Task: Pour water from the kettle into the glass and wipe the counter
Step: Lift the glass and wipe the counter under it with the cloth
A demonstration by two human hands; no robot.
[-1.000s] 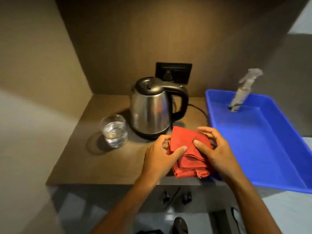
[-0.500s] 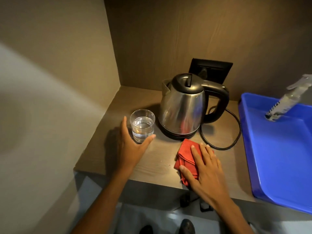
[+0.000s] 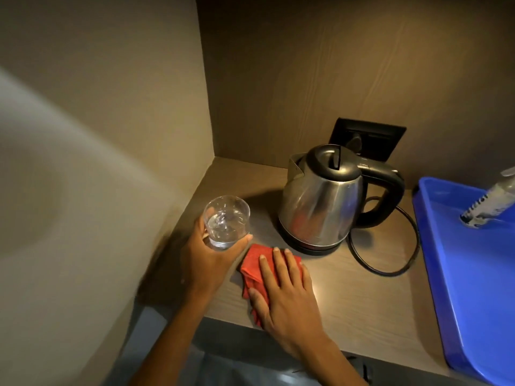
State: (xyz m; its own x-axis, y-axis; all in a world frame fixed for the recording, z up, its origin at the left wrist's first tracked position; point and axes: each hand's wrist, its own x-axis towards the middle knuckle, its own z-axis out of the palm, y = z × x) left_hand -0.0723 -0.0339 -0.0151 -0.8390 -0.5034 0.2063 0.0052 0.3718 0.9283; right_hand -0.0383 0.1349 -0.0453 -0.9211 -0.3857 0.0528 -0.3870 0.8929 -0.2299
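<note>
Glass, part full, sits tilted in the closed left hand, apparently lifted off the counter near the side wall; right hand lies flat and open on the red cloth just in front of the kettle. Risk: tilt could slop water onto the wiped surface. Wiping room is tight: kettle cord and blue tray to the right, front edge close.
</note>
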